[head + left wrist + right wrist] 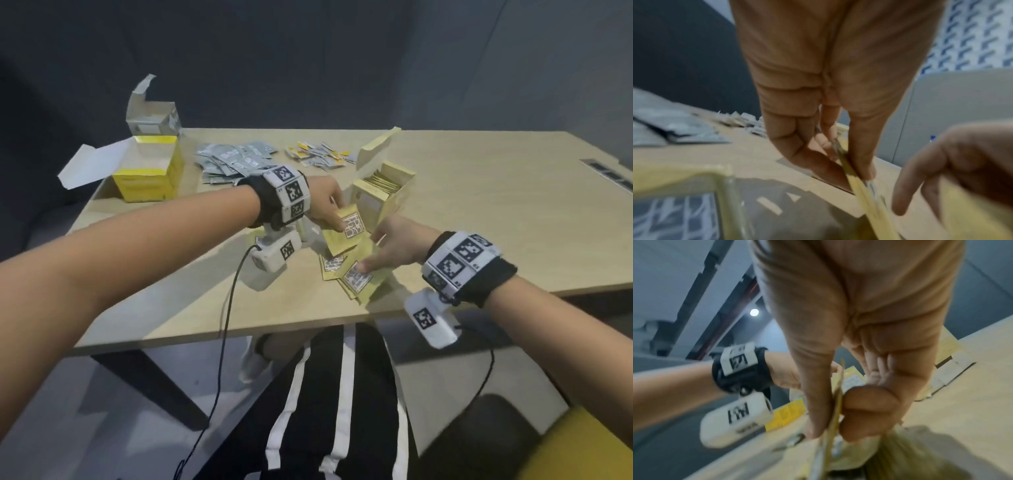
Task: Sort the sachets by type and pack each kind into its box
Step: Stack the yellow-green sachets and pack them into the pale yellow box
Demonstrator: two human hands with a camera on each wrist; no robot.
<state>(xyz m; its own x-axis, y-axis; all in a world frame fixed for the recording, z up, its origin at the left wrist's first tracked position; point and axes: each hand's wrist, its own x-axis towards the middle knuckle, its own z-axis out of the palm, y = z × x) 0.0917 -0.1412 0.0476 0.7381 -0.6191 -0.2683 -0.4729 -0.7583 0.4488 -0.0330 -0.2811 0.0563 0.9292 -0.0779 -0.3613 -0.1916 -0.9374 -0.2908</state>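
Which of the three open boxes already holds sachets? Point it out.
The tan box, just beyond the left hand: tan sachets stand upright inside it. The yellow box and grey box at the far left corner show none.

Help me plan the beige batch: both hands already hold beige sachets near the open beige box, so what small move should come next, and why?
Probably bring the two handfuls together and slide them into the open beige box. The left hand pinches beige sachets right beside it, the right hand grips more over the loose beige pile, and the box already holds upright sachets with room left.
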